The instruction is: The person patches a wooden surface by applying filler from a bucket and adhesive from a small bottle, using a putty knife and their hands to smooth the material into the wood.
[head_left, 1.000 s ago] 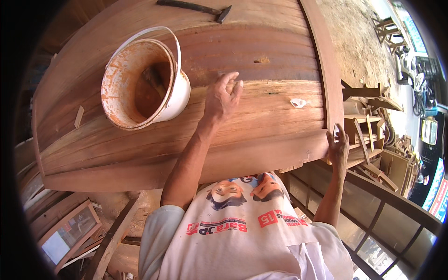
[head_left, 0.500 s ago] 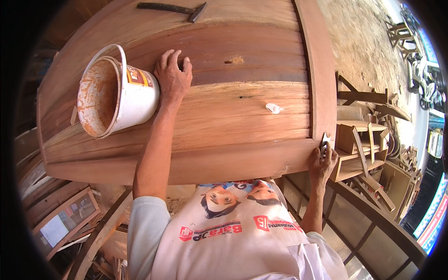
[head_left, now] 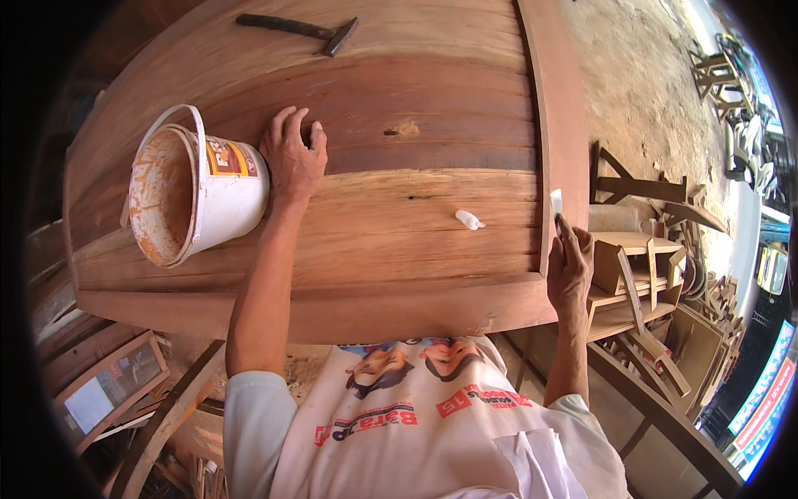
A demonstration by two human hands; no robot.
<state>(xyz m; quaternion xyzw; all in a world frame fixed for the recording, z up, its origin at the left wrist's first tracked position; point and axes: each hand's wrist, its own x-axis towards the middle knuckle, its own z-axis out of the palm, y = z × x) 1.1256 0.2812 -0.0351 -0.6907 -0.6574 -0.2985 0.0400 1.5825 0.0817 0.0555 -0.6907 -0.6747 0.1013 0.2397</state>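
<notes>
My left hand [head_left: 295,155] rests on a large wooden door panel [head_left: 399,243], its fingers bent and apart, beside a white bucket [head_left: 235,190]. The bucket lies on its side with its mouth to the left, and orange-brown residue coats the inside. At the panel's right border my right hand [head_left: 570,262] is closed around a small putty knife [head_left: 556,202]. Its pale blade points away from me over the frame strip. Between my hands lies a small white bottle or tube [head_left: 470,219]. A hammer [head_left: 306,30] with a dark handle rests at the far side of the panel.
On the right, wooden cabinet frames [head_left: 636,270] and scrap pieces stand beyond the panel's edge. A glazed wooden frame [head_left: 112,391] leans at the lower left, near a curved timber [head_left: 170,420]. Bare dirt ground [head_left: 636,91] stretches at the upper right.
My right hand has moved away from me along the panel's right border with the putty knife. The view has shifted slightly; my left hand stays beside the bucket.
</notes>
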